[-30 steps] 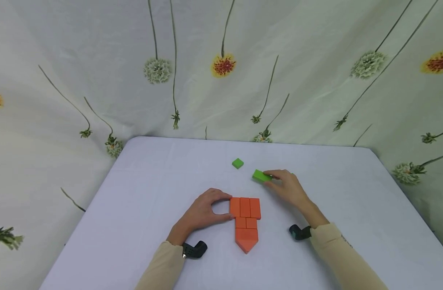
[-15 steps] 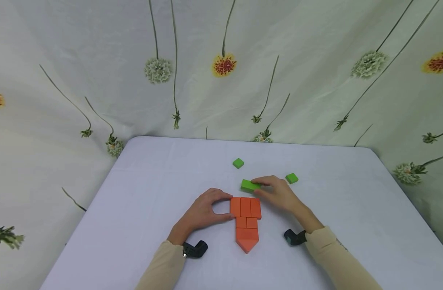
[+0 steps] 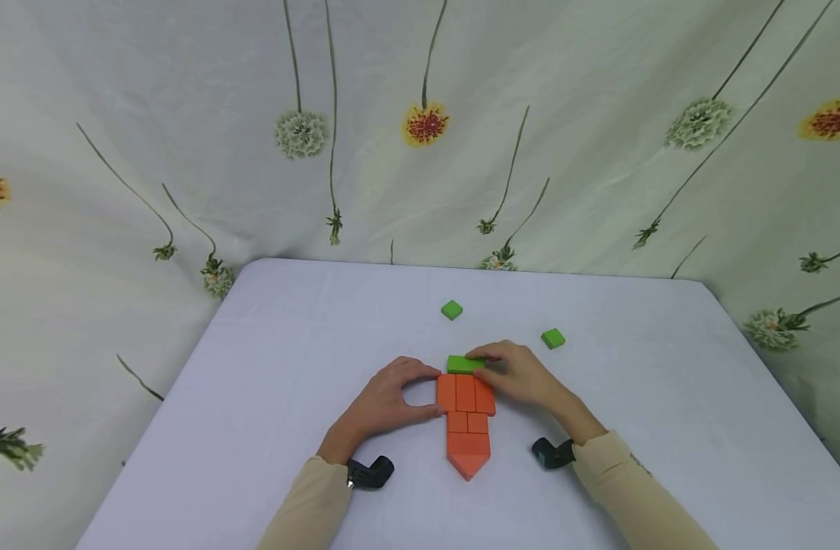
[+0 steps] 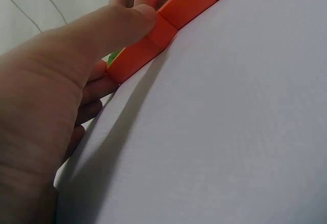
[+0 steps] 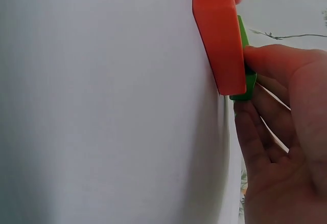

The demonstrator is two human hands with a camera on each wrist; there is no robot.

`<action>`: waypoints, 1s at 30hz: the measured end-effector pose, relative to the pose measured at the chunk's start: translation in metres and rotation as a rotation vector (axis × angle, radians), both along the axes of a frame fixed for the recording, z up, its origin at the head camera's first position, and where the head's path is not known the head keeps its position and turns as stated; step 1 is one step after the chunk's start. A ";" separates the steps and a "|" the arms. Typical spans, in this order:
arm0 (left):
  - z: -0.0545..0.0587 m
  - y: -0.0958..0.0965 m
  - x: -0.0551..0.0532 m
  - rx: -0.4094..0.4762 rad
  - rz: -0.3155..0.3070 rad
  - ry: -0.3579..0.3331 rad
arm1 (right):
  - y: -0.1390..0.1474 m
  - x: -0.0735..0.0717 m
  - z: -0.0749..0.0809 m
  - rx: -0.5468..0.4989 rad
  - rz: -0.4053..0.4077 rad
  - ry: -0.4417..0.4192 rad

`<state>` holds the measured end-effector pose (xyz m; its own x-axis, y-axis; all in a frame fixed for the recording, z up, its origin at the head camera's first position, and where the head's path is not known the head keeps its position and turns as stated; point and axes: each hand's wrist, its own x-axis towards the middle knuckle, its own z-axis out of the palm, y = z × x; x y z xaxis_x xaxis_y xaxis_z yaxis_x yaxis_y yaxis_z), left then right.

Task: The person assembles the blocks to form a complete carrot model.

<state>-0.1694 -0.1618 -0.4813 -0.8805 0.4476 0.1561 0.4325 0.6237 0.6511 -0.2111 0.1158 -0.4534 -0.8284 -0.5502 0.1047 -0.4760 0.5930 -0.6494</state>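
Observation:
Orange wooden blocks lie flat as one figure: three upright rectangular blocks [image 3: 465,393] side by side, two small blocks [image 3: 457,422] below, and a pointed piece [image 3: 468,451] at the near end. My left hand [image 3: 388,397] holds the left end of the upper row, thumb and index finger at two corners of the leftmost orange block [image 4: 135,60]. Along the row's far edge lies a green rectangular block [image 3: 459,364]. Thumb and fingers of my right hand [image 3: 519,374] pinch its right end. In the right wrist view, the green block [image 5: 244,92] is partly hidden behind the orange row.
Two small green blocks lie apart on the white-covered table [image 3: 309,328]: one green block [image 3: 452,309] farther back, another green block [image 3: 553,338] beyond the right hand. A flower-patterned cloth [image 3: 364,153] hangs behind the table. Each wrist wears a black camera [image 3: 371,473].
My right hand has brought the green block left and nearer, turning it parallel to the orange row. The small green block behind that hand has come into view. The left hand has stayed put.

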 end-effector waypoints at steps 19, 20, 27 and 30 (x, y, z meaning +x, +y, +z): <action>0.002 0.001 0.001 0.003 0.006 -0.016 | 0.000 0.002 0.001 0.002 0.000 -0.005; 0.002 0.001 0.001 0.002 0.007 -0.015 | 0.000 0.002 0.001 0.003 -0.003 0.000; 0.002 0.001 0.001 -0.005 0.010 -0.012 | 0.011 0.002 0.003 -0.022 -0.045 0.061; 0.002 0.002 0.001 -0.007 0.011 -0.014 | 0.017 0.003 0.004 -0.038 -0.075 0.099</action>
